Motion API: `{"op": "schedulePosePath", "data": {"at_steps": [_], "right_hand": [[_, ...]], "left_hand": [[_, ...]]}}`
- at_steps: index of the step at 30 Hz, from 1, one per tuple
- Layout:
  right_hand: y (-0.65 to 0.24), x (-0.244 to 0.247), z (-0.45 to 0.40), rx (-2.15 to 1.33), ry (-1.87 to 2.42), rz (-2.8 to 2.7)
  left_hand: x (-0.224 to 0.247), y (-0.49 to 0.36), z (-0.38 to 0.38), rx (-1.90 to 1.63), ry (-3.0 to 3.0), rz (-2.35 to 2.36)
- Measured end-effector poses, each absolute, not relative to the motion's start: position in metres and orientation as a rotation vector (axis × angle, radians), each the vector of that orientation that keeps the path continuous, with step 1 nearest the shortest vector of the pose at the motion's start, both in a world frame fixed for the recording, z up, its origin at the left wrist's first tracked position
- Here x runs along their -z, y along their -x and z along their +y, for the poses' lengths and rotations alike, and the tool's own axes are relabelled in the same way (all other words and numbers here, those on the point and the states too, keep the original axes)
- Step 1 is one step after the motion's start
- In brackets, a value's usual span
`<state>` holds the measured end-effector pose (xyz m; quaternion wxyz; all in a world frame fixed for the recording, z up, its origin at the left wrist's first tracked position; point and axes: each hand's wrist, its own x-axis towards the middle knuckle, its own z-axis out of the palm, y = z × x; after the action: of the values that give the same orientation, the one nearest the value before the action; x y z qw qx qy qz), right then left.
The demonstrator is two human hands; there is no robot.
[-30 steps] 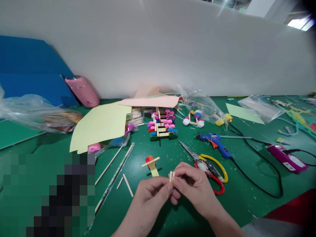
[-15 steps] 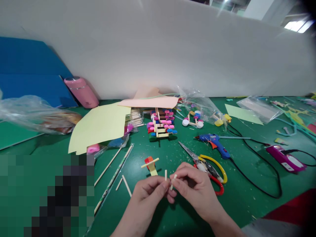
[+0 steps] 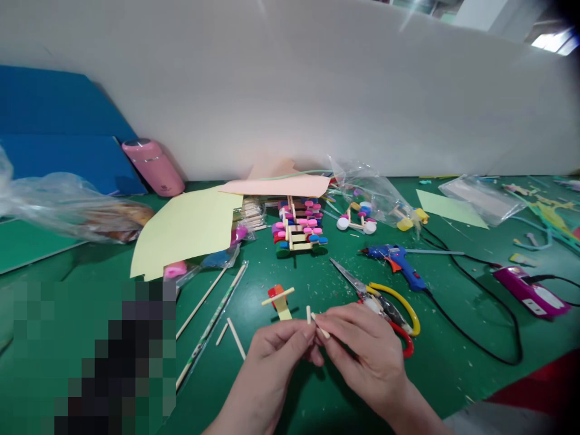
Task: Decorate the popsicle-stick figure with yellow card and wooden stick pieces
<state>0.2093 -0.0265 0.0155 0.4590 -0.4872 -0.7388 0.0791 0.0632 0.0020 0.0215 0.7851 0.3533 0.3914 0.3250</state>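
Note:
Low in the centre, my left hand (image 3: 281, 353) pinches a short wooden stick (image 3: 309, 315) that stands upright between thumb and finger. My right hand (image 3: 365, 344) grips a second short stick (image 3: 321, 326), tilted, close against the first. The fingertips of both hands meet, and the sticks' lower parts are partly hidden. Just beyond my left hand is a small piece with a red block (image 3: 278, 295), a crosswise stick and a pale yellow strip. Scissors (image 3: 348, 277) with yellow and red handles lie beyond my right hand.
A blue glue gun (image 3: 401, 264) and its black cable lie to the right, near a magenta device (image 3: 530, 291). Colourful stick assemblies (image 3: 299, 226) stand behind. Yellow paper (image 3: 190, 226), long sticks (image 3: 211, 326), plastic bags and a pink bottle (image 3: 156, 168) are on the left.
The stick in my right hand has turned from nearly upright to a slant, its top now leaning left toward the other stick. The whole view has shifted slightly.

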Motion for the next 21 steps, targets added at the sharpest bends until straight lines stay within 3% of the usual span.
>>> {"op": "schedulePosePath", "data": {"at_steps": [5,21], "right_hand": [[-0.2073,-0.0118,-0.0294,-0.272,1.203,-1.847],[-0.2033,-0.0046,-0.0260,-1.143,1.302,-1.220]], "left_hand": [[-0.0210,-0.0662,0.0031,-0.747,-0.599,0.818],[-0.0144,-0.0695,0.0034,-0.700,-0.684,0.784]]}}
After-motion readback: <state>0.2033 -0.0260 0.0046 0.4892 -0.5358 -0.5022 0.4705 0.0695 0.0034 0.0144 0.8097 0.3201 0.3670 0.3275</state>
